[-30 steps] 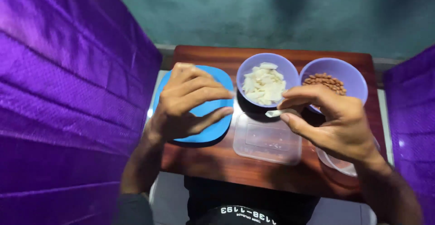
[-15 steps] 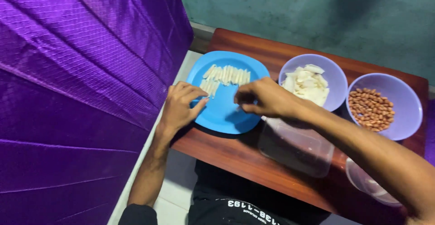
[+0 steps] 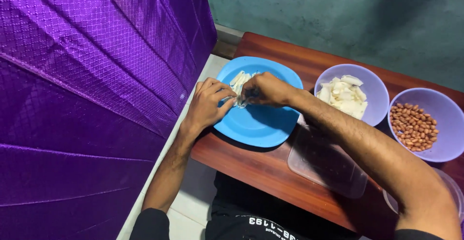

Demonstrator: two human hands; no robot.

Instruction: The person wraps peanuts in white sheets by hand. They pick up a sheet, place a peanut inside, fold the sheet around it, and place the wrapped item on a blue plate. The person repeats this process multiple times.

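Observation:
A blue plate (image 3: 263,124) lies at the left end of a small wooden table (image 3: 270,172). Pale white strips (image 3: 238,81) lie on its upper left part. My left hand (image 3: 209,102) rests on the plate's left rim, its fingers pinching the near ends of the strips. My right hand (image 3: 265,89) reaches across from the right and closes on the same bunch of strips, fingers curled down onto the plate. Both hands meet over the strips and hide most of them.
A lilac bowl (image 3: 373,83) of white slices stands right of the plate; a second lilac bowl (image 3: 447,109) holds peanuts. A clear plastic box (image 3: 328,165) lies under my right forearm. Purple cloth (image 3: 87,85) hangs close on the left. A teal wall is behind.
My right hand went from the bowl of white slices over to the blue plate. Both hands have now gathered the strips that lay in a row; the view shifted left.

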